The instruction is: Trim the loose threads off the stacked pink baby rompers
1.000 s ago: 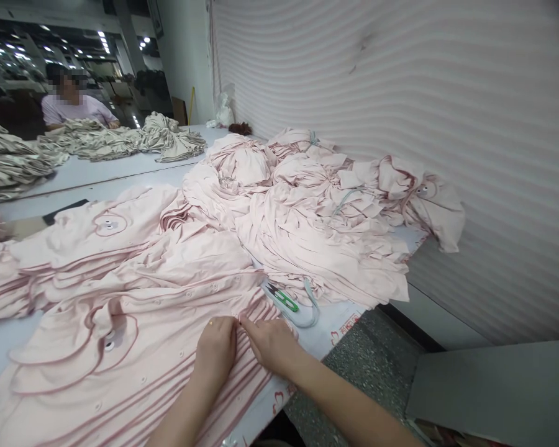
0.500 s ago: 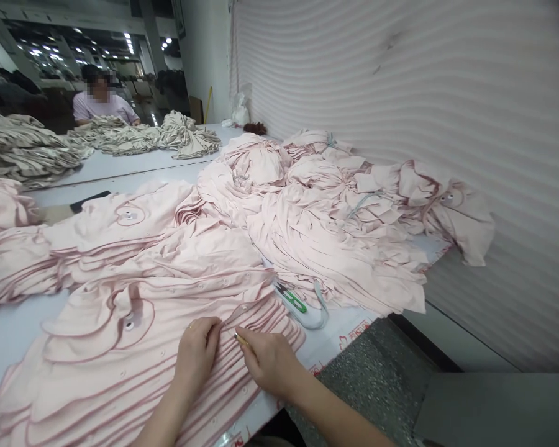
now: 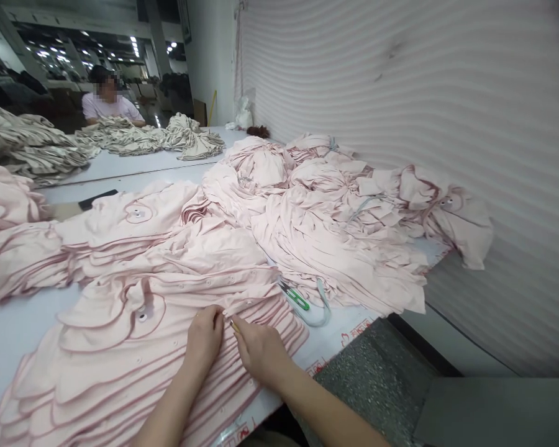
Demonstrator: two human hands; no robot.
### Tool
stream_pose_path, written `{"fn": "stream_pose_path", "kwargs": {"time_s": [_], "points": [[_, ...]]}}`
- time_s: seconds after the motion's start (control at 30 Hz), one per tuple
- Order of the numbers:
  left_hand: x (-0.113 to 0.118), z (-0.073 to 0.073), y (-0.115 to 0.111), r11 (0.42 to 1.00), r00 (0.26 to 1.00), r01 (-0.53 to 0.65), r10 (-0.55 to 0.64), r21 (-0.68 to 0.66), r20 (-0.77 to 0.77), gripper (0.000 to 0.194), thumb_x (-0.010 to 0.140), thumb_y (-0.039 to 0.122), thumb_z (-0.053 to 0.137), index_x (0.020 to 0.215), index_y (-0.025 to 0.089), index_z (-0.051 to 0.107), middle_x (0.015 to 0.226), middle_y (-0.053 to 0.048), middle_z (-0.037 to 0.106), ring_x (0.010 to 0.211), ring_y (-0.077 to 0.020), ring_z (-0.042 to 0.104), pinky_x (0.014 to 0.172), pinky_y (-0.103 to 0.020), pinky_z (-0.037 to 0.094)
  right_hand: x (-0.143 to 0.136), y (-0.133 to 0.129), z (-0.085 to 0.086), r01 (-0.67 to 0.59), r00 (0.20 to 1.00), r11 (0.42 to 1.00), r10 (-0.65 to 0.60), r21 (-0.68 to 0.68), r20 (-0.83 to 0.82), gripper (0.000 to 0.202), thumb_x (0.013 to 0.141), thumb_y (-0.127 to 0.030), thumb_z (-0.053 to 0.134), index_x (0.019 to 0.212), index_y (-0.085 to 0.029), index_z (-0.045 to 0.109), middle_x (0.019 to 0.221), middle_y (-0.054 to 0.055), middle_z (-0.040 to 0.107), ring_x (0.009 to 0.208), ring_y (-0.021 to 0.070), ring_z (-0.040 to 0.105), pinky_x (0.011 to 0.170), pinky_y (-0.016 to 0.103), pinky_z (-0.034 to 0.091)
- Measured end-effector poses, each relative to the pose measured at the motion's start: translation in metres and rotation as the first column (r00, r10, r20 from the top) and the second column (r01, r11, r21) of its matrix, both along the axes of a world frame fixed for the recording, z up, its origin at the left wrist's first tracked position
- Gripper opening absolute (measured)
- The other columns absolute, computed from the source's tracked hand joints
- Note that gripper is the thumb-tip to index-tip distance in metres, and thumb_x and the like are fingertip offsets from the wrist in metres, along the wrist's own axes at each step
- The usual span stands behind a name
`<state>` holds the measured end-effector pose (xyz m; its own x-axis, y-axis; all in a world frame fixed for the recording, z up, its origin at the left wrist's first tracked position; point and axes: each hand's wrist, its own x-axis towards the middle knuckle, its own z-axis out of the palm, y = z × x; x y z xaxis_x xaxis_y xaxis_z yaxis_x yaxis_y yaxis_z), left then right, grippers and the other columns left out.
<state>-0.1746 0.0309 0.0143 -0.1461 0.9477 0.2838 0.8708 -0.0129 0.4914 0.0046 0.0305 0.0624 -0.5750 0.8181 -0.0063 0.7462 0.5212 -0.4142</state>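
Observation:
A fanned stack of pale pink garments (image 3: 116, 379) with darker pink edging lies in front of me. My left hand (image 3: 205, 338) pinches the edge of the top garment beside a small white button (image 3: 225, 314). Close to its right, my right hand (image 3: 261, 352) is closed around a short, thin brass-coloured tool (image 3: 234, 326). The tool's tip points at the button area; I cannot tell whether it touches the cloth. Most of the tool is hidden in my fingers. Green-handled thread snips (image 3: 298, 299) lie beyond my right hand.
Pink garment bundles (image 3: 326, 236) cover the table's far right, and a blue-grey cloth strip (image 3: 325, 304) curls by the snips. More pink garments (image 3: 116, 226) lie to the left. A person (image 3: 112, 102) sits behind grey-beige garments (image 3: 135, 138). The white wall (image 3: 400, 93) borders the right.
Both hands have shifted slightly up along the garment edge and closer together. A button now shows between my left fingertips and the tool. The view has swung a little left.

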Motion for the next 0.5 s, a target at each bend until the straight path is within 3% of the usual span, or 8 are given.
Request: {"fn": "stream_pose_path", "kwargs": {"time_s": [0.13, 0.2, 0.3, 0.5], "points": [[-0.022, 0.006, -0.030, 0.999, 0.994, -0.026, 0.029, 0.024, -0.102, 0.012, 0.084, 0.031, 0.057, 0.085, 0.021, 0.063, 0.083, -0.006, 0.066, 0.079, -0.0235, 0.060, 0.067, -0.033, 0.043, -0.007, -0.005, -0.004, -0.071, 0.996, 0.997, 0.069, -0.028, -0.064, 0.033, 0.096, -0.023, 0.040, 0.126, -0.021, 0.055, 0.088, 0.005, 0.073, 0.080, 0.0207, 0.070, 0.067, 0.025, 0.044], [-0.033, 0.005, -0.041, 0.999, 0.992, 0.010, -0.005, 0.039, -0.125, 0.015, 0.088, 0.028, 0.051, 0.080, 0.022, 0.063, 0.078, -0.004, 0.066, 0.075, -0.0217, 0.060, 0.066, -0.033, 0.043, -0.009, -0.010, -0.005, -0.108, 0.991, 0.993, 0.105, -0.037, -0.088, 0.028, 0.096, -0.023, 0.041, 0.119, -0.022, 0.058, 0.085, 0.004, 0.073, 0.079, 0.0196, 0.070, 0.066, 0.024, 0.043], [-0.041, -0.001, -0.043, 0.996, 0.994, 0.048, -0.040, 0.080, -0.101, 0.023, 0.094, 0.029, 0.042, 0.089, 0.022, 0.064, 0.083, -0.003, 0.070, 0.077, -0.0187, 0.063, 0.069, -0.031, 0.047, -0.016, -0.016, -0.005, -0.127, 0.989, 0.992, 0.125, -0.022, -0.079, 0.030, 0.095, -0.023, 0.042, 0.121, -0.020, 0.057, 0.085, 0.005, 0.073, 0.078, 0.0196, 0.070, 0.066, 0.024, 0.045], [-0.034, -0.010, -0.043, 0.985, 0.990, 0.108, -0.094, 0.135, -0.109, 0.024, 0.094, 0.026, 0.042, 0.091, 0.021, 0.065, 0.082, -0.002, 0.071, 0.076, -0.0176, 0.064, 0.069, -0.030, 0.048, -0.067, -0.021, -0.011, -0.065, 0.973, 0.998, 0.062, 0.005, 0.224, 0.057, 0.082, -0.012, 0.052, 0.138, -0.003, 0.045, 0.088, 0.018, 0.070, 0.074, 0.0271, 0.069, 0.062, 0.033, 0.053]]}}
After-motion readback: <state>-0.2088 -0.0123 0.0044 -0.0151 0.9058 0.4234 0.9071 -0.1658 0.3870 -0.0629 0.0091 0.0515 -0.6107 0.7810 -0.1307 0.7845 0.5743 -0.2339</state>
